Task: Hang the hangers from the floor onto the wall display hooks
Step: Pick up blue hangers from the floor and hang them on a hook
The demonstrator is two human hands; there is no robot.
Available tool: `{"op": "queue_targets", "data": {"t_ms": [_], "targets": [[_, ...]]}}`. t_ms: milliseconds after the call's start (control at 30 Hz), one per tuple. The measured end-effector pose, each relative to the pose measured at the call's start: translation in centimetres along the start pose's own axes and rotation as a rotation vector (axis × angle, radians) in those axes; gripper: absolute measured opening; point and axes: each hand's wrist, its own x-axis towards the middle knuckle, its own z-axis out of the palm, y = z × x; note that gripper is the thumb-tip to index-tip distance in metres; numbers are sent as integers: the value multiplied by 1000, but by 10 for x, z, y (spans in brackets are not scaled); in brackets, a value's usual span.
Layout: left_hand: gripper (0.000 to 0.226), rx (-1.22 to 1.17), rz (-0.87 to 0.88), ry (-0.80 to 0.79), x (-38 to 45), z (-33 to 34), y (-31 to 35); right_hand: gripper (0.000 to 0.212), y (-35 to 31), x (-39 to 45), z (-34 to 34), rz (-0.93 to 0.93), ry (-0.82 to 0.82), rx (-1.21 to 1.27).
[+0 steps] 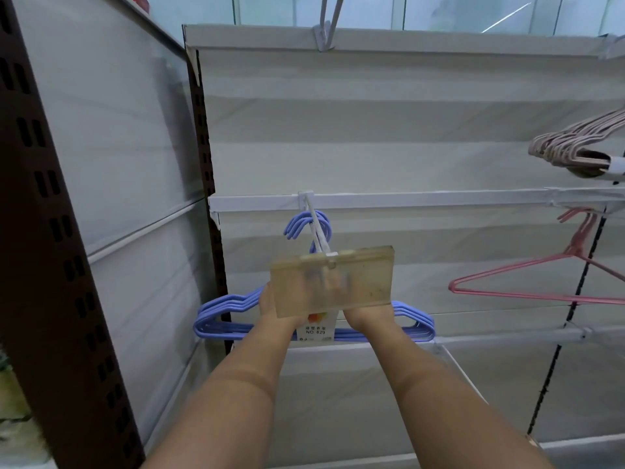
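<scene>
A bundle of blue hangers (220, 316) hangs with its hook tops (304, 225) over a white display hook (316, 228) that juts out from the wall rail. A yellowed clear price tag holder (333, 282) at the hook's tip hides most of both hands. My left hand (270, 306) grips the bundle left of its white paper label (316, 328). My right hand (370, 313) grips it on the right side. The fingers of both are behind the tag holder.
A pink hanger (527, 282) hangs from the same rail (439, 199) at the right. A bundle of beige hangers (575, 147) hangs higher up at the right edge. A brown slotted upright (50, 231) and a side panel stand at the left. Another white hook (324, 32) is on the top rail.
</scene>
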Motion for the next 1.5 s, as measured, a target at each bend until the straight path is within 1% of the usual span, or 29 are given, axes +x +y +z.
{"op": "queue_targets", "data": {"t_ms": [33,100,133,167,200,267,367,433,500,567,633,767,900,1033,1100,1167,1400,1500], "targets": [[66,-18,10,-14,-8,-2,4,36,0,-1,-1,1,-8,8],[43,-129,75,55,-21,-3,12,37,0,-4,-2,2,-12,25],[37,-210,92,105,-30,-3,17,38,1,-5,-3,-1,-5,34],[37,-260,101,155,-36,-3,18,41,1,-7,-3,-4,4,40],[35,-248,125,209,-42,-4,20,45,1,-8,-2,-2,12,48],[28,-94,168,293,-52,-3,19,51,1,-12,-1,14,37,57],[43,151,338,412,-60,1,10,55,1,-20,-3,22,84,0],[46,253,386,427,-65,5,2,55,1,-26,-2,25,112,5],[49,250,443,438,-76,8,-5,54,3,-36,0,15,150,17],[57,212,489,446,-88,12,-10,55,6,-46,3,13,181,11],[62,188,498,418,-97,19,-18,56,9,-61,7,39,179,7],[61,192,512,378,-113,39,-31,57,29,-94,16,137,113,73],[57,180,477,220,-132,74,-29,57,65,-135,22,231,81,33],[55,167,493,73,-158,111,-11,54,108,-184,14,328,70,29],[54,155,533,6,-176,134,1,53,138,-213,6,377,74,-37],[49,147,607,-23,-198,159,13,53,169,-245,-6,431,89,-80],[40,176,759,-215,-298,258,57,53,280,-376,-42,695,126,-81],[41,186,806,-324,-349,306,74,55,321,-438,-56,833,147,-53]]}}
